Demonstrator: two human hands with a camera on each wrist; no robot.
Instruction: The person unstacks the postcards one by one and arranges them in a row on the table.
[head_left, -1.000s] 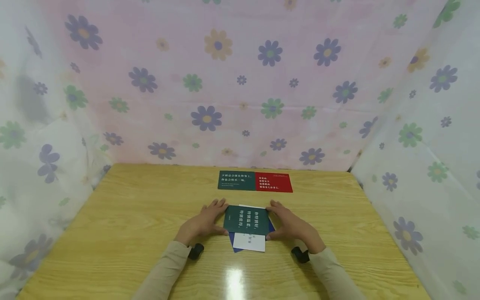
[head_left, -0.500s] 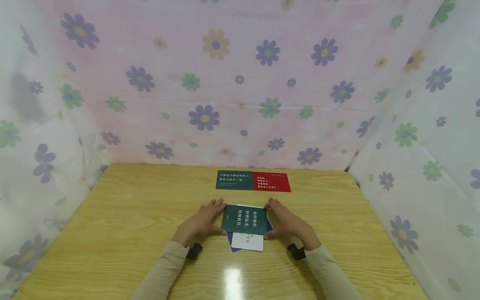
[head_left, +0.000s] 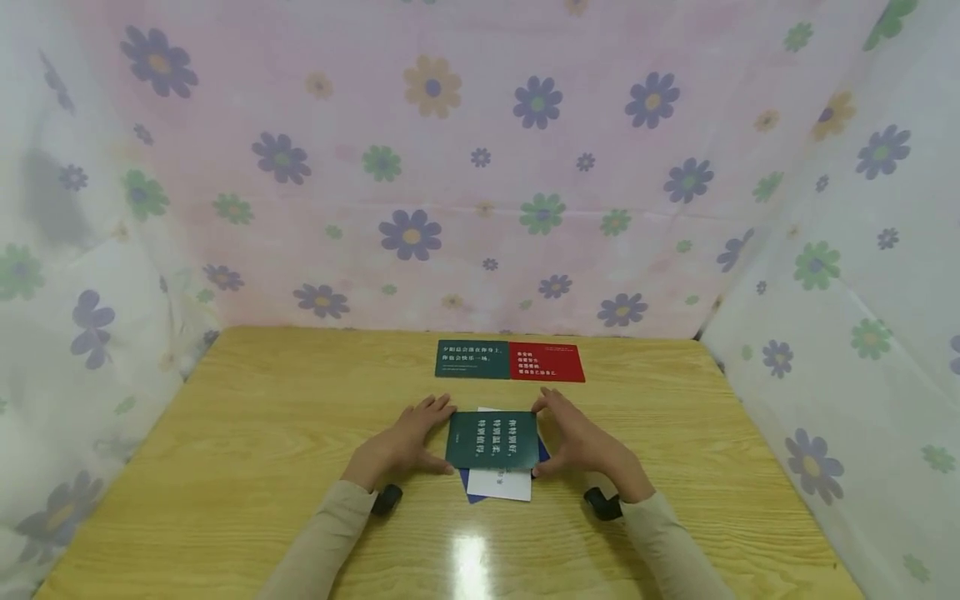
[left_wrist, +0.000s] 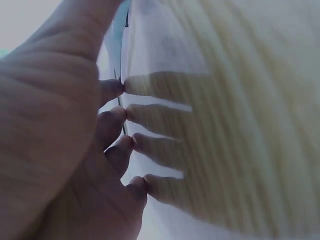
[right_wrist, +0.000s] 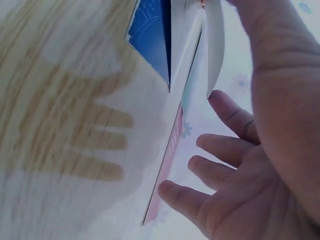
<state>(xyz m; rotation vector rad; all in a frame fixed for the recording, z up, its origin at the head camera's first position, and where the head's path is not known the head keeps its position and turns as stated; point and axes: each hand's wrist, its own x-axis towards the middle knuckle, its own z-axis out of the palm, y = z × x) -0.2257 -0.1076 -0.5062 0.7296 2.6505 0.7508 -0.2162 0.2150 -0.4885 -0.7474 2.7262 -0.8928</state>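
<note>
Yellowish wood-grain table (head_left: 255, 442), glare (head_left: 471, 560) at near side; flowered cloth (head_left: 465, 187) behind and both sides. At back: far green card (head_left: 472, 360) and red card (head_left: 546, 363), edge to edge. Mid-table: near green card (head_left: 491, 442) over white card (head_left: 498, 486) and blue card (right_wrist: 152, 42). Left hand (head_left: 401, 443) spread wide, fingertips on wood, no pinch. In right hand (head_left: 585, 446), thumb to index: near green card's right end.

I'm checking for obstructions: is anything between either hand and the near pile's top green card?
Nothing visible is: the left hand and right hand are directly at opposite ends of the green card. The white card and blue card lie beneath it.
</note>
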